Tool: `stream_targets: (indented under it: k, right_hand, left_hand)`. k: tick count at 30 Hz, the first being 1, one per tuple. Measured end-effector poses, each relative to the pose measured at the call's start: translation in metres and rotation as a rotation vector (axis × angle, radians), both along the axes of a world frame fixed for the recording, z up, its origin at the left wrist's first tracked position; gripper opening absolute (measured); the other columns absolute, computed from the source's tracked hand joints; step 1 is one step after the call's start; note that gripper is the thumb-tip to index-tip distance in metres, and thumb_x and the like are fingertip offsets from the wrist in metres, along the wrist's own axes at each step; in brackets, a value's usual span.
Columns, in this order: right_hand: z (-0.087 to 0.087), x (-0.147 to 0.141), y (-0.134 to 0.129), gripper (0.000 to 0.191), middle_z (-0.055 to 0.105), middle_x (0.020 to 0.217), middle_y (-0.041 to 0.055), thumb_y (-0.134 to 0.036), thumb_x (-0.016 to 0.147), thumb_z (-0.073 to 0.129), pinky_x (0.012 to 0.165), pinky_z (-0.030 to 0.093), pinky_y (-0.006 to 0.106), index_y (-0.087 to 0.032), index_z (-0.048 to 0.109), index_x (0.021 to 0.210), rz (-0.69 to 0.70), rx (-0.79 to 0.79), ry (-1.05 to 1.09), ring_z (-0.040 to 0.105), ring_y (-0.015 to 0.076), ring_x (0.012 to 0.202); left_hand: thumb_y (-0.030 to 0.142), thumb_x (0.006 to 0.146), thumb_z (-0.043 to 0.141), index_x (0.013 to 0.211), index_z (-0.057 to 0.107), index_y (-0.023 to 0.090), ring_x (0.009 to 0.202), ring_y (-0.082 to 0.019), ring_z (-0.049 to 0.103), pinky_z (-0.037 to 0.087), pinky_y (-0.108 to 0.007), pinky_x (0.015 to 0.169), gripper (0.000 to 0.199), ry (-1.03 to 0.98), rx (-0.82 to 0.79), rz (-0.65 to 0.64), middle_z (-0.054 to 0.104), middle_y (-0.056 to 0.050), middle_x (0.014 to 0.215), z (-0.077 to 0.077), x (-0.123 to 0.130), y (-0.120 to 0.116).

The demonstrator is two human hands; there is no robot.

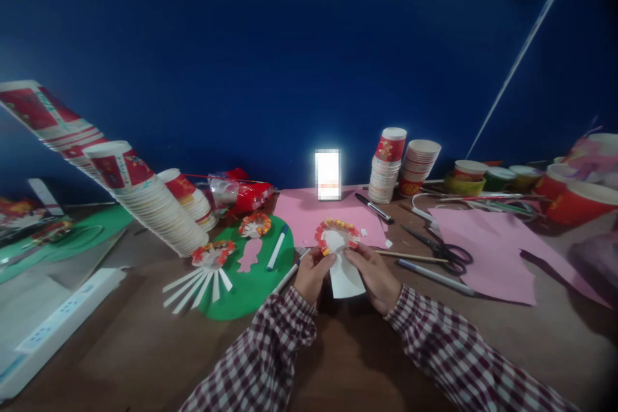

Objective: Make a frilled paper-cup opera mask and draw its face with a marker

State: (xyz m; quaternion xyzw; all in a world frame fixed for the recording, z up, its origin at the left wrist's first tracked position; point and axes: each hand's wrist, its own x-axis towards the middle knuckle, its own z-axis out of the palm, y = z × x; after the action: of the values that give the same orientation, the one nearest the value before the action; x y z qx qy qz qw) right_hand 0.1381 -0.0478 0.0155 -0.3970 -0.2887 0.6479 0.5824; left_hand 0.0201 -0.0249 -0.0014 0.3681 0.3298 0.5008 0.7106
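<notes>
Between my two hands is a paper-cup cutout [346,275], with a red-and-yellow folded ring on top and a white flap hanging toward me. My left hand [310,275] pinches its left edge, thumb on the white part. On the other side my right hand [378,277] grips the right edge the same way. Left of them, a green paper shape [226,306] carries a pink fish-like cutout [250,253], a small folded cup ring [255,225] and a blue-capped marker [277,248]. Another cup cutout [212,257], with white strips fanned out, overlaps its left side.
Leaning stacks of paper cups [149,206] stand left, upright stacks [387,167] at the back. Pink paper [299,209] lies behind my hands. Scissors [451,257], a marker [437,277] and cut pink paper [483,251] are right. A power strip [62,328] lies front left.
</notes>
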Motion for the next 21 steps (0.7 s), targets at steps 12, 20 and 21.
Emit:
stream_targets:
  k: [12,20,21]
  right_hand:
    - [-0.0048,0.0007,0.0010,0.029,0.068,0.073,0.0018,-0.033,0.062,0.071,0.056,0.047,0.026,-0.018,0.062,0.085,0.006,0.030,0.009,0.063,0.0168,0.064]
    - [-0.0043,-0.0019,-0.0001,0.029,0.068,0.073,0.0011,-0.033,0.064,0.070,0.058,0.048,0.028,-0.019,0.062,0.089,0.006,0.050,0.002,0.063,0.0170,0.064]
    - [-0.0041,-0.0020,-0.0004,0.028,0.068,0.074,0.0011,-0.033,0.065,0.069,0.057,0.048,0.027,-0.019,0.062,0.088,0.007,0.052,0.001,0.063,0.0171,0.064]
  left_hand:
    - [0.027,0.064,0.070,0.089,0.063,0.009,0.077,-0.019,0.063,0.047,-0.031,0.076,0.032,0.064,0.011,0.040,0.068,-0.011,0.085,0.0000,0.0003,0.0006]
    - [0.026,0.062,0.071,0.087,0.063,0.007,0.073,-0.018,0.063,0.049,-0.030,0.072,0.032,0.119,0.046,0.052,0.068,-0.010,0.080,0.0017,0.0012,-0.0007]
    - [0.025,0.061,0.071,0.086,0.063,0.008,0.071,-0.018,0.063,0.049,-0.030,0.071,0.032,0.115,0.034,0.058,0.068,-0.009,0.079,0.0026,0.0015,-0.0010]
